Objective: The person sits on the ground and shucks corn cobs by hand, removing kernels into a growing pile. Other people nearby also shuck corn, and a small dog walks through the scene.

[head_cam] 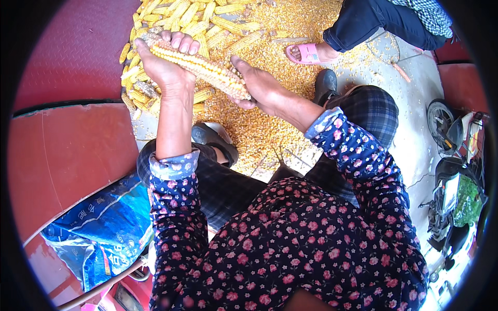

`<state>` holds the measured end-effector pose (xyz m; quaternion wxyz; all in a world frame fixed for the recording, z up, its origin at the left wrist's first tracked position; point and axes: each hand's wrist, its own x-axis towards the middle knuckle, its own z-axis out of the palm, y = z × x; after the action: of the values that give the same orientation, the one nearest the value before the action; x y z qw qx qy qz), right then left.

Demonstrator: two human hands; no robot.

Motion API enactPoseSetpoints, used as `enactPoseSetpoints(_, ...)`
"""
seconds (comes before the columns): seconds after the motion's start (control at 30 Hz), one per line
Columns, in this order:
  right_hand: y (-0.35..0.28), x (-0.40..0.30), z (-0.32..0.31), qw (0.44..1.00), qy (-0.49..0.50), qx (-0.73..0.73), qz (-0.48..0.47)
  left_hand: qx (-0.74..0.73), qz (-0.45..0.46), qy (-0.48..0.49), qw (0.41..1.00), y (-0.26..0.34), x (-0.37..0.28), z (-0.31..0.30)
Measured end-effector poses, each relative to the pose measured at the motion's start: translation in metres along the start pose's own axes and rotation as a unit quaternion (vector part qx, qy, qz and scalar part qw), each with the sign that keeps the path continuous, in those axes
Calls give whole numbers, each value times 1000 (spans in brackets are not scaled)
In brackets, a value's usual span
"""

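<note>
A partly shelled corn cob (198,67) is stretched between my two hands, tilted down to the right. Rows of yellow kernels remain along its middle, with bare cob on either side. My left hand (165,58) grips its upper end, fingers wrapped over the far side. At the lower end my right hand (258,83) holds on, thumb on top and fingertips beneath. Under both hands spreads a layer of loose corn kernels (268,124) on the floor. Behind my left hand lies a heap of corn cobs (186,15), many still covered in kernels.
Another person's foot in a pink slipper (307,53) rests by the kernels. Red metal panels (70,155) stand on the left, above a blue printed sack (113,221). On the right is a parked two-wheeler (447,186). My shoes (214,140) flank the kernels.
</note>
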<state>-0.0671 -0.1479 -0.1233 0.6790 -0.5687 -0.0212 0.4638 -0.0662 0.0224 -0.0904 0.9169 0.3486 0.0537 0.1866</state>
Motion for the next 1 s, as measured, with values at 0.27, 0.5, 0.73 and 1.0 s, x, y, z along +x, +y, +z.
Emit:
enactPoseSetpoints(0.27, 10, 3, 3, 952, 3, -230, -203, -3, -39, 6, 999, -19, -9, 6)
enactPoseSetpoints(0.5, 7, 5, 2, 990, -7, -98, -101, 19, -40, 17, 999, -18, -11, 12)
enactPoseSetpoints(0.73, -7, -5, 5, 982, 18, -104, -160, 15, -41, 12, 999, -29, -16, 16)
enactPoseSetpoints(1.0, -8, -3, 10, 972, 23, -180, -149, 36, -11, 38, 999, -36, -18, 19)
